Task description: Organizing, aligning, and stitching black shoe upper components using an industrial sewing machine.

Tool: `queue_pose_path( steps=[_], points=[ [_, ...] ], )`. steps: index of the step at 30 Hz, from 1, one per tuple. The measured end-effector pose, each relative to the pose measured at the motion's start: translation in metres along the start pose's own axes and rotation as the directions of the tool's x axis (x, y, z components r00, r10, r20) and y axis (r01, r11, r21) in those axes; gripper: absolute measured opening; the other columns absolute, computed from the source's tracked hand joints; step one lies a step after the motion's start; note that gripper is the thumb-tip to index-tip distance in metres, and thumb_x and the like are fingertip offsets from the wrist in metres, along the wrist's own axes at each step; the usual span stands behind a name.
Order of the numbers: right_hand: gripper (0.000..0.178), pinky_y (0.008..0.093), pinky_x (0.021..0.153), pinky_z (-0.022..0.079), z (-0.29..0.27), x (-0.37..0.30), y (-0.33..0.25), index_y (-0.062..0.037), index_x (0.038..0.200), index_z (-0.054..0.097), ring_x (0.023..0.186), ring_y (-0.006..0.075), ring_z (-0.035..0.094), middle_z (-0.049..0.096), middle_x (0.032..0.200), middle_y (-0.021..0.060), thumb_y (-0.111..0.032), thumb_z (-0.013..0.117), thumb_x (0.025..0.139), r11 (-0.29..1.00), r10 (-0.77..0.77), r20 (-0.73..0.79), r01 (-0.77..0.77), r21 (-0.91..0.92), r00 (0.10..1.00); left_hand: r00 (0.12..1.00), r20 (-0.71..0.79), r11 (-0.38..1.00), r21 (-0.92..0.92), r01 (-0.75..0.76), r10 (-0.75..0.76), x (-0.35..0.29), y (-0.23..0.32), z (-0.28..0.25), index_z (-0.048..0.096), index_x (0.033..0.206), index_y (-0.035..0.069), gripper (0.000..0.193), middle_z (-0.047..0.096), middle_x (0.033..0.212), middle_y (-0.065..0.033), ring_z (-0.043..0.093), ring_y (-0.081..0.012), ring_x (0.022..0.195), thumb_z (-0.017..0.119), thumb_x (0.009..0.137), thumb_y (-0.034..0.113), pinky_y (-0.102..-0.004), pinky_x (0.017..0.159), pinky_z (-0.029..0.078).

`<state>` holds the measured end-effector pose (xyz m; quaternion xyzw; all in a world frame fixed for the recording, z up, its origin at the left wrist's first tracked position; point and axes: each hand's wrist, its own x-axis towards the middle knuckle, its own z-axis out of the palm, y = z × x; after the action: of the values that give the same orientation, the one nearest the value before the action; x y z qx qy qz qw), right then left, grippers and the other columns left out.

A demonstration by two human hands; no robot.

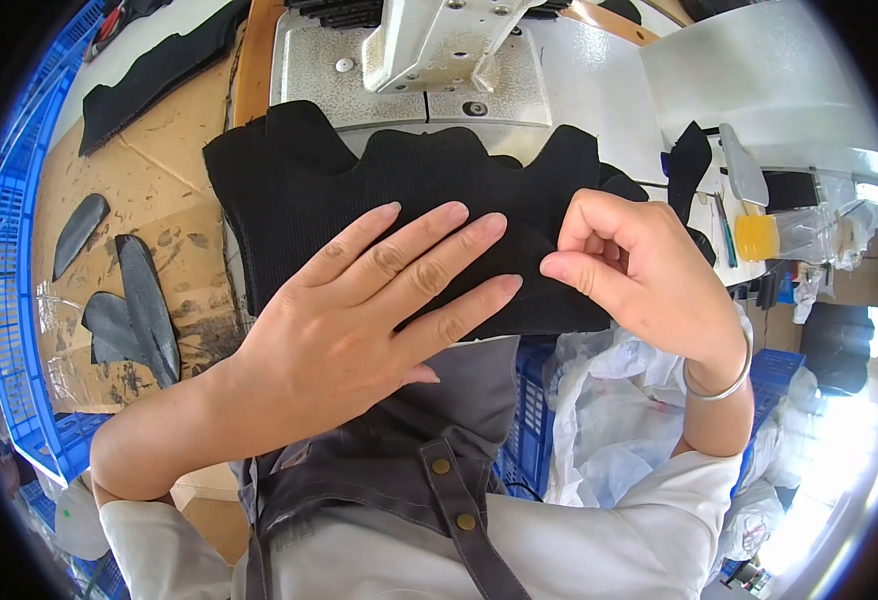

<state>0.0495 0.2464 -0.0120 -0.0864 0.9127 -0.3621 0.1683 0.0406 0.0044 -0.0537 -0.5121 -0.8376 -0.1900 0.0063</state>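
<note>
A stack of black ribbed fabric pieces (294, 215), cut with curved edges, lies in front of me at the base of a white machine (399, 60). Flat on the cloth rests my left hand (359, 300), its fingers stretched out and spread. Over the right part of the stack, my right hand (649, 270) is raised with its fingers curled in toward the thumb. Whatever those fingertips pinch, if anything, is too small or hidden to name. A metal bangle (724, 385) circles the right wrist.
Brown cardboard (179, 190) at left bears dark grey cut pieces (144, 305) and a long black piece (159, 75). Blue crates (9, 270) edge the left side. At right are tweezers (726, 230) and an orange-capped clear bottle (759, 237). White plastic bags (609, 430) hang below.
</note>
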Motion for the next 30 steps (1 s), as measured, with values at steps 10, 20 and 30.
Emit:
queue_pose_path(
  steps=[10, 20, 30],
  points=[
    [0.031, 0.0355, 0.054, 0.043, 0.006, -0.005, -0.012, -0.0020, 0.079, 0.053, 0.058, 0.0256, 0.056, 0.054, 0.063, 0.0085, -0.025, 0.074, 0.077, 0.935, -0.066, -0.130, 0.016, -0.354, 0.989, 1.000, -0.019, 1.000, 0.025, -0.008, 0.009, -0.005, -0.001, -0.002, 0.050, 0.135, 0.019, 0.092, 0.040, 0.145, -0.0099, 0.040, -0.0271, 0.132, 0.078, 0.049, 0.026, -0.0424, 0.106, 0.034],
    [0.058, 0.0237, 0.061, 0.039, 0.036, -0.018, -0.005, -0.0017, 0.122, 0.053, 0.065, 0.0124, 0.042, 0.044, 0.074, 0.0029, -0.005, 0.077, 0.068, 0.989, -0.038, -0.510, -0.040, -0.140, 0.859, 0.978, -0.197, 0.983, -0.148, -0.103, 0.073, -0.007, -0.005, 0.014, 0.041, 0.138, 0.007, 0.080, 0.036, 0.146, -0.0152, 0.037, -0.0306, 0.133, 0.073, 0.072, 0.038, -0.0444, 0.108, 0.030],
    [0.072, 0.0253, 0.086, 0.045, 0.046, -0.021, -0.039, 0.0037, 0.139, 0.030, 0.090, 0.0157, 0.057, 0.058, 0.104, 0.0109, -0.013, 0.066, 0.080, 0.686, -0.143, -0.772, 0.624, 0.374, 0.619, 0.826, -0.550, 0.905, 0.402, 0.138, 0.119, -0.013, -0.002, -0.026, 0.058, 0.121, -0.004, 0.045, 0.059, 0.122, -0.0204, 0.058, -0.0326, 0.112, 0.058, 0.079, 0.014, -0.0399, 0.099, 0.043]
  ],
)
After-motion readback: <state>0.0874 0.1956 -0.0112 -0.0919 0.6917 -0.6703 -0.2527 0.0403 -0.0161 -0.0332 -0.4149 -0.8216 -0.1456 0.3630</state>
